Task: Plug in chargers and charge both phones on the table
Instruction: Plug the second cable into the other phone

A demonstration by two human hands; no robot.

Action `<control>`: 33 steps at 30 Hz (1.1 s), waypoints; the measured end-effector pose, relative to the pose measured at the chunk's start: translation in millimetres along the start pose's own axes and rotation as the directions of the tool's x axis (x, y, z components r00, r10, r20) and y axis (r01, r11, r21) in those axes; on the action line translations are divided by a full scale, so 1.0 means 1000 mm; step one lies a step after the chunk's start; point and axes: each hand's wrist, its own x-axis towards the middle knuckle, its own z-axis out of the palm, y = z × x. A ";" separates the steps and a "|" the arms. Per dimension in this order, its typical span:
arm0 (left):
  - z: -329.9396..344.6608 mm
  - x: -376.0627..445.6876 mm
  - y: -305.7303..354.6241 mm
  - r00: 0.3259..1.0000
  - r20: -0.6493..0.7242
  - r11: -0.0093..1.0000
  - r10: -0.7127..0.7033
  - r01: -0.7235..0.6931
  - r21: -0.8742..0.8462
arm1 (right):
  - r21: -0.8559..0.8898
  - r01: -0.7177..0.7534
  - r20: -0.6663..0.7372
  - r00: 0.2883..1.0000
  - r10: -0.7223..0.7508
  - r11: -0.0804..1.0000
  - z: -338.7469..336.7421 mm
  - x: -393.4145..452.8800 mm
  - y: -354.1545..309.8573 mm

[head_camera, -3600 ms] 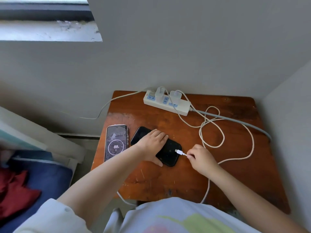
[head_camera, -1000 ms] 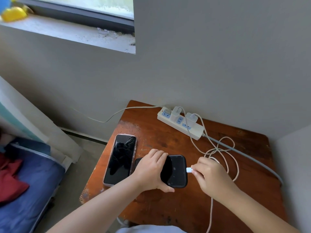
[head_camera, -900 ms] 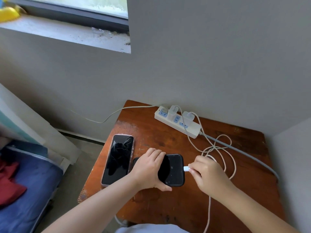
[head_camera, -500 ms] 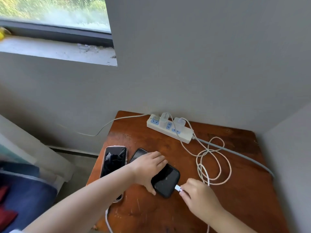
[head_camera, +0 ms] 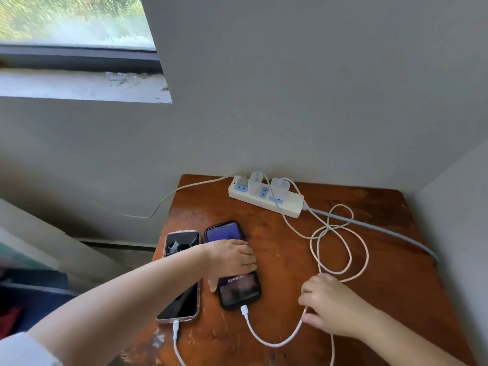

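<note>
Both phones cabled, and I steady the dark one while I sort the slack.

My left hand (head_camera: 232, 256) lies flat, fingers together, across the middle of the black phone (head_camera: 239, 287) so it cannot slide as the cord tugs; its screen is lit, which I take as charging. My right hand (head_camera: 327, 303) is loosely curled around the white cable (head_camera: 274, 343) that runs into that phone's near end, keeping the loops off to the right. The pink-cased phone (head_camera: 182, 276) lies just left, touching nothing of mine but my forearm above it, its own cable in its near end. Both white adapters (head_camera: 281, 186) sit in the power strip (head_camera: 264, 200) at the far edge of the wooden table (head_camera: 383, 273).
</note>
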 end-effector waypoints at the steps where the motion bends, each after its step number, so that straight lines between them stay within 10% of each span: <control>1: 0.001 -0.001 0.000 1.000 0.001 1.000 0.007 -0.007 0.015 | 0.021 0.007 0.027 1.000 -0.008 1.000 0.003 0.002 0.001; 11: 0.018 -0.010 0.026 0.966 -0.061 0.953 -0.250 0.234 -0.192 | 0.296 0.104 -0.131 0.989 -0.068 0.949 0.029 0.012 -0.018; 15: 0.028 0.004 0.066 0.772 -0.123 0.674 -0.624 0.452 -0.585 | 0.401 0.060 -0.110 0.994 -0.017 0.914 0.032 0.018 -0.009; 21: 0.039 0.026 0.100 0.515 -0.001 0.345 -0.857 0.574 -0.743 | 0.340 -0.095 -0.272 0.943 0.194 0.936 0.041 0.024 -0.001; 33: 0.051 0.015 0.116 0.517 -0.030 0.377 -0.855 0.581 -0.721 | 0.189 -0.177 -0.315 0.921 0.230 0.966 0.055 0.025 -0.009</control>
